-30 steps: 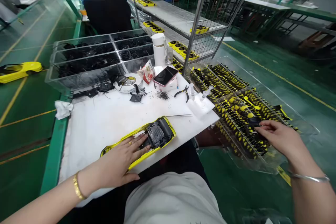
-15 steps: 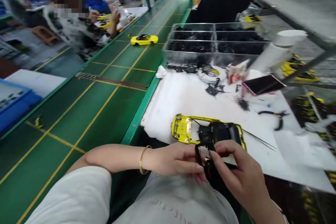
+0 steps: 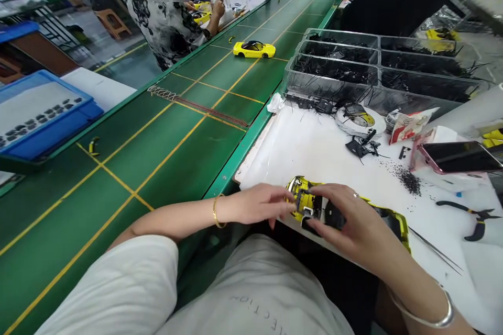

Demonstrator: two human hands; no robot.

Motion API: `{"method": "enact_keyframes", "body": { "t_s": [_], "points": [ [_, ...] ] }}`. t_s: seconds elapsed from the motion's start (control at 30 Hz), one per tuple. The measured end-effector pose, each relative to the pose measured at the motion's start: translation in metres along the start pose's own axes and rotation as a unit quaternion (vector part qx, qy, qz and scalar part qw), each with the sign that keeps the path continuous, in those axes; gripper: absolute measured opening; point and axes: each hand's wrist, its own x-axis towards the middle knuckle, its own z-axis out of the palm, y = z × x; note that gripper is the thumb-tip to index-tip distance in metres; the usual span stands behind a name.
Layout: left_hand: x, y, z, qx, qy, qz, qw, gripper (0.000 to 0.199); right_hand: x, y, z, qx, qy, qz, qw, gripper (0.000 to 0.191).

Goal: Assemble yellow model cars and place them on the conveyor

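A yellow model car body (image 3: pixel 401 226) lies on the white work surface close in front of me, its black interior partly hidden under my right hand. Over its left end is a small black frame-like part (image 3: pixel 302 203). My right hand (image 3: pixel 349 222) grips this part between thumb and fingers from the right. From the left, my left hand (image 3: pixel 265 203) has its fingertips closed at the part's edge. Whether the part touches the car body is hard to make out.
A green conveyor (image 3: pixel 188 131) runs along the left, carrying a yellow model car (image 3: pixel 254 49). Clear divided bins (image 3: pixel 334 76) of black parts stand behind the work surface. Pliers (image 3: pixel 477 214), tweezers (image 3: pixel 436 248), a phone (image 3: pixel 461 157) and tiny black pieces (image 3: pixel 408 180) lie right. Co-workers sit nearby.
Both hands have carried the black frame-like part forward from near my lap to above the left end of the car body. The camera view has turned left.
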Motion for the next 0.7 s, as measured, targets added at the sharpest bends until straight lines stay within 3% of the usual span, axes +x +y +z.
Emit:
{"method": "enact_keyframes", "body": {
  "t_s": [0.07, 0.1, 0.23, 0.37, 0.43, 0.63, 0.7],
  "points": [
    [0.01, -0.005, -0.008, 0.075, 0.11, 0.029, 0.991, 0.039, 0.007, 0.005, -0.002, -0.06, -0.027, 0.041, 0.997, 0.038],
    [0.017, -0.009, -0.01, 0.073, 0.12, 0.023, 0.99, 0.04, 0.011, 0.005, -0.002, -0.093, -0.047, 0.06, 0.993, 0.037],
    [0.041, -0.029, -0.011, -0.042, 0.003, -0.04, 0.998, 0.043, 0.033, -0.009, 0.0, -0.193, -0.139, 0.106, 0.966, 0.028],
    [0.048, -0.039, -0.007, -0.07, -0.01, -0.027, 0.997, 0.048, 0.049, -0.022, 0.004, -0.223, -0.178, 0.085, 0.955, 0.021],
    [0.047, -0.04, -0.007, -0.077, -0.008, -0.023, 0.997, 0.051, 0.048, -0.019, 0.006, -0.21, -0.157, 0.068, 0.962, 0.021],
    [0.043, -0.043, -0.003, -0.075, 0.004, -0.007, 0.997, 0.055, 0.018, 0.007, 0.019, -0.066, -0.006, 0.036, 0.997, 0.029],
    [0.043, -0.045, -0.003, -0.074, 0.003, -0.006, 0.997, 0.055, 0.012, 0.012, 0.024, -0.033, 0.01, 0.04, 0.999, 0.029]
  ]
}}
